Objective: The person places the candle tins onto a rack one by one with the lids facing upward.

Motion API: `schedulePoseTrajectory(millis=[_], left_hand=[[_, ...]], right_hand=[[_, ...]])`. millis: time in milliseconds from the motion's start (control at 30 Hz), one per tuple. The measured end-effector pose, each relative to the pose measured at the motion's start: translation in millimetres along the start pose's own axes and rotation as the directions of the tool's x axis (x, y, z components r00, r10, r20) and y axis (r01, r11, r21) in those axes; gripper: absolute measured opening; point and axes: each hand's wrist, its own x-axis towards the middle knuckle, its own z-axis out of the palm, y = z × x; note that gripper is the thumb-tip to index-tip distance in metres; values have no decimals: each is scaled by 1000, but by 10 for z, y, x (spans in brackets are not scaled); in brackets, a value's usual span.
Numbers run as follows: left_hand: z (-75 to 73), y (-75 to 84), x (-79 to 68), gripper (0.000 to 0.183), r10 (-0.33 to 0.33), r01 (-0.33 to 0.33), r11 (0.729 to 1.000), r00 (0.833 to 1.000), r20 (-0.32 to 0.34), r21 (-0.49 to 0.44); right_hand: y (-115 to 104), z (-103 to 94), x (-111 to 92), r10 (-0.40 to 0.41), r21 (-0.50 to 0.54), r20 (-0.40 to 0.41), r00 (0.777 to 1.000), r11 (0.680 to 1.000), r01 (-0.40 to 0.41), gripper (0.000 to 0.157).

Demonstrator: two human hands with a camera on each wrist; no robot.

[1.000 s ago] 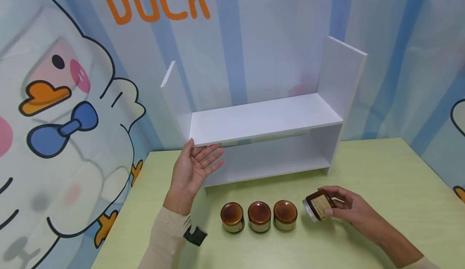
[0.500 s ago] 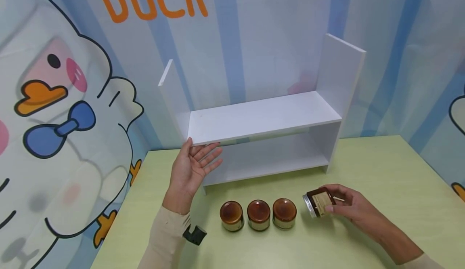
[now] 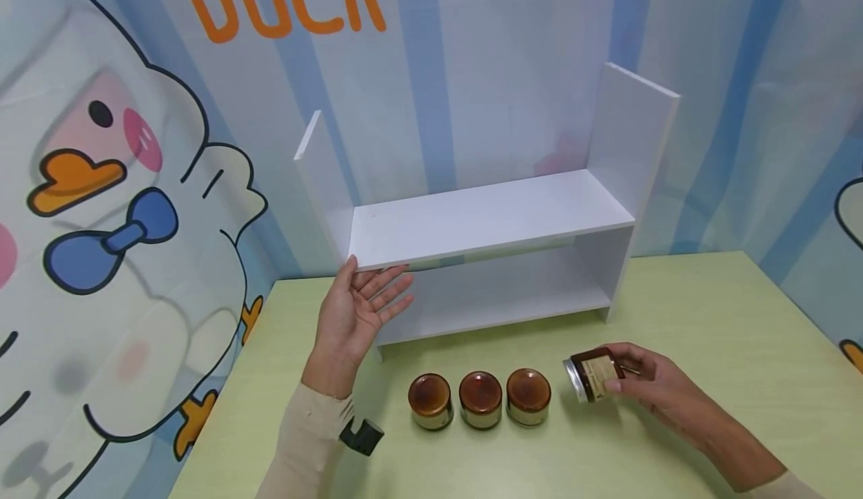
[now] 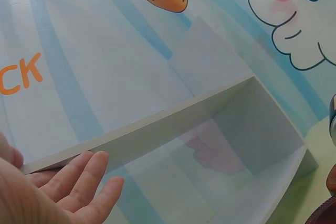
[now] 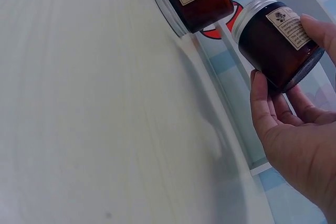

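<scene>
In the head view my left hand point(image 3: 350, 323) holds the front left corner of the white shelf point(image 3: 492, 222). Its thumb lies at the top of the board's edge, with the fingers below it. The left wrist view shows those fingers point(image 4: 86, 182) under the board. My right hand point(image 3: 664, 386) grips a brown glass jar point(image 3: 596, 374) with a silver lid and a paper label. This jar is held tilted on its side above the table, lid to the left. Three like jars stand bottom up in a row: left point(image 3: 430, 400), middle point(image 3: 480, 398) and right point(image 3: 529, 395).
The pale green table point(image 3: 728, 319) carries the shelf and the row of jars. Upright side panels rise at the shelf's left point(image 3: 323, 184) and right point(image 3: 634, 139). Behind stands a blue striped backdrop point(image 3: 499, 57) with duck pictures.
The right hand has turned the jar slightly, its lid end rising a little. My left hand stays at the shelf. The whole view shifted slightly; the row of jars is unmoved.
</scene>
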Motion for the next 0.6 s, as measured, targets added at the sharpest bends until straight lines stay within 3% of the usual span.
schedulePoseTrajectory(millis=[600], left_hand=[[-5, -5, 3, 54, 0, 0, 1000, 1000, 1, -1]], right_hand=[[16, -14, -10, 66, -22, -2, 998, 998, -66, 47]])
